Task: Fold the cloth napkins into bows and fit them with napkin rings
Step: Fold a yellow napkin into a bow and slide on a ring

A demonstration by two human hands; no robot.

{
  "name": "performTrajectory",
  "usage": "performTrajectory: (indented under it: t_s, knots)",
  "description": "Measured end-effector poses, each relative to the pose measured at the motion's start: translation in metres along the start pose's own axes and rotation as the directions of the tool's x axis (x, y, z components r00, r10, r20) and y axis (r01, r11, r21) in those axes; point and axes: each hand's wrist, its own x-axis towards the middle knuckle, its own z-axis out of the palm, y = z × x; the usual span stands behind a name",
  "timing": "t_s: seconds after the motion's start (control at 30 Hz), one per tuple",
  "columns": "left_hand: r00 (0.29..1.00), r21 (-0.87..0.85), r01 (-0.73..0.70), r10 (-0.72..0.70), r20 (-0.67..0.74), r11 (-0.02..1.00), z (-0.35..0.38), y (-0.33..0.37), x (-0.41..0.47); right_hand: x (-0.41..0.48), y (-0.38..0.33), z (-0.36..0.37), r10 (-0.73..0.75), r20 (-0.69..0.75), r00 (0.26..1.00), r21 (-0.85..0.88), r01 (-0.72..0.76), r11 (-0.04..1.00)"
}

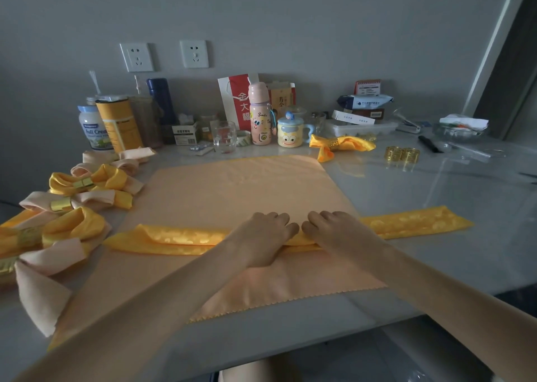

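Gripping napkin (180, 237), left hand (261, 236) beside right hand (334, 232)

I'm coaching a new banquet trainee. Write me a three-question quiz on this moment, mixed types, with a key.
1. True or false: the left hand and right hand both grip the middle of the folded yellow strip.
2. The loose gold napkin rings lie: A) on the strip; B) on the table, right of the flat peach napkin; C) in the left hand.
3. Fill in: the finished yellow bow at the back lies beside a smiling-face ___.
Key: 1 true; 2 B; 3 mug.
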Motion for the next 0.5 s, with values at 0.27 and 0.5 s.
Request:
performTrajectory:
  t_s: [0.27,0.5]
  knots:
    - [0.993,-0.087,0.083,-0.075,0.091,0.993,-0.011,0.011,0.010,-0.004,0.004,-0.021,0.058,0.374,0.926,0.302,-0.180,0.936]
    - [0.981,-0.096,0.098,-0.080,0.176,0.991,-0.013,0.016,0.009,0.011,0.022,-0.019,0.374,0.441,0.816,0.680,-0.575,0.454]
